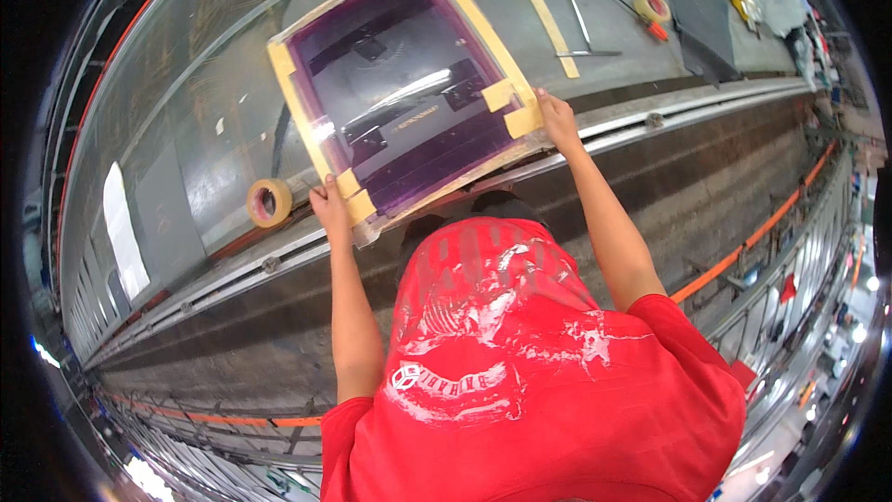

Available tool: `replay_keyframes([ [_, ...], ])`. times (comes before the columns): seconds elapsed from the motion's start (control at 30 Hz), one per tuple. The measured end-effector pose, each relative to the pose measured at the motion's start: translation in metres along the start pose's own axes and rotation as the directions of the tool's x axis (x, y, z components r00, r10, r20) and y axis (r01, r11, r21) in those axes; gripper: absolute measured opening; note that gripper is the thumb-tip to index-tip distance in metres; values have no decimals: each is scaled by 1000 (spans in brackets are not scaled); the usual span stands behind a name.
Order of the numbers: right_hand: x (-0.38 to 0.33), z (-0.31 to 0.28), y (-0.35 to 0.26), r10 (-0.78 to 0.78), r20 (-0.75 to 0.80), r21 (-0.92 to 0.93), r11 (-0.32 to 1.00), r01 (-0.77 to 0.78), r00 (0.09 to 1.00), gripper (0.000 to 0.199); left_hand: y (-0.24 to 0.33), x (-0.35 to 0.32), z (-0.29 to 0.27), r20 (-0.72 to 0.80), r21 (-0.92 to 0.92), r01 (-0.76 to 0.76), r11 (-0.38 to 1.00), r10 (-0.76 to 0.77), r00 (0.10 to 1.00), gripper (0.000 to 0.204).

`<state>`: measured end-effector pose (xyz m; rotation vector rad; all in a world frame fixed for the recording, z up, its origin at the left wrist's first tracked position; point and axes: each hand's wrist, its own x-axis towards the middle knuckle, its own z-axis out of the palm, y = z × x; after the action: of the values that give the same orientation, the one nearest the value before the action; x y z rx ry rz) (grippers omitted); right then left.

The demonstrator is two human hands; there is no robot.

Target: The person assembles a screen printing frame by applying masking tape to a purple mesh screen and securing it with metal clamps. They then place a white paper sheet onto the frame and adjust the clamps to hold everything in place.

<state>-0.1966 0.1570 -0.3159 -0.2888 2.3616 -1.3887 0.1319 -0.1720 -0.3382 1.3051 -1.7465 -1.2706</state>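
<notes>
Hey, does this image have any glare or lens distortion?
Head view: white glare streaks the purple panel; head view: fisheye bends the metal rail, corners go black; head view: a bright light at lower left is blown out.

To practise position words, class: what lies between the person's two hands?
The tape-edged purple panel spans the gap between the left hand and the right hand, as the head view shows.

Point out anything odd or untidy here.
The tape patches at the nearer corners of the purple panel look untidy: they jut inward unevenly, unlike the straighter side strips. The red shirt also looks odd, with irregular white marks across it.
</notes>
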Motion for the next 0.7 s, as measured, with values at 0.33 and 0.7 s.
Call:
replay_keyframes([
  [0.33, -109, -66, -27, -239, -146, -243, 949, 200, 960, 17, 59, -16, -18, 11, 338, -223, 914, 233, 972, 49],
  [0.7, -109, -47, -44, -424, 91, -458, 786, 416, 901, 17, 161, -94, 131, 945, -60, 48, 997, 41, 323, 26],
])
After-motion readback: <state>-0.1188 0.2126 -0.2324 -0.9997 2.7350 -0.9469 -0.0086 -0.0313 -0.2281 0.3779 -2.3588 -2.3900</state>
